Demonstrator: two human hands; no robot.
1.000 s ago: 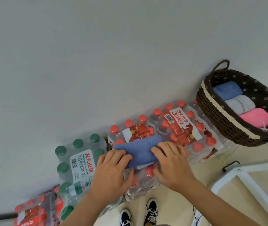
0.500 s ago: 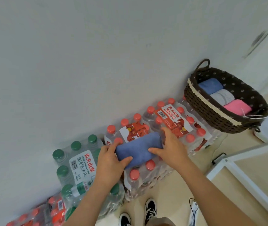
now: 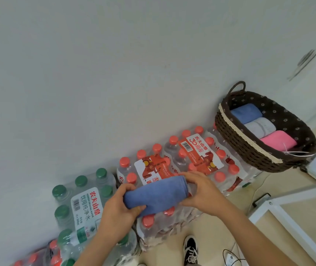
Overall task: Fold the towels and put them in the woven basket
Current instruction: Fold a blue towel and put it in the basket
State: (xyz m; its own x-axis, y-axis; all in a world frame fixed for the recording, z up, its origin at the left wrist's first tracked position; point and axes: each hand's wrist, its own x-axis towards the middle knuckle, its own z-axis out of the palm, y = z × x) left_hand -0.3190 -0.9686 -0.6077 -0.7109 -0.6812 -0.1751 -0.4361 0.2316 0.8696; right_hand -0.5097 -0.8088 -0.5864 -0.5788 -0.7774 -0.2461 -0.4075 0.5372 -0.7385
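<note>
A folded blue towel [image 3: 157, 196] is held just above a pack of red-capped water bottles [image 3: 172, 169]. My left hand [image 3: 117, 212] grips its left end, thumb in front and fingers behind. My right hand [image 3: 201, 192] grips its right end. Up to the right the dark brown woven basket [image 3: 236, 139] stands on another bottle pack by the wall. Inside it lie a rolled blue towel [image 3: 246, 113], a grey towel [image 3: 259, 127] and a pink towel [image 3: 278, 140], side by side.
A pack of green-capped bottles [image 3: 82, 204] stands to the left against the white wall. More red-capped bottles [image 3: 44, 256] sit at the bottom left. A white frame [image 3: 287, 229] runs along the lower right. My shoe [image 3: 190, 248] and a cable are on the floor.
The towel lay flat on the bottle pack under my hands; both hands have gripped its ends and lifted it slightly. The view has shifted right, toward the basket.
</note>
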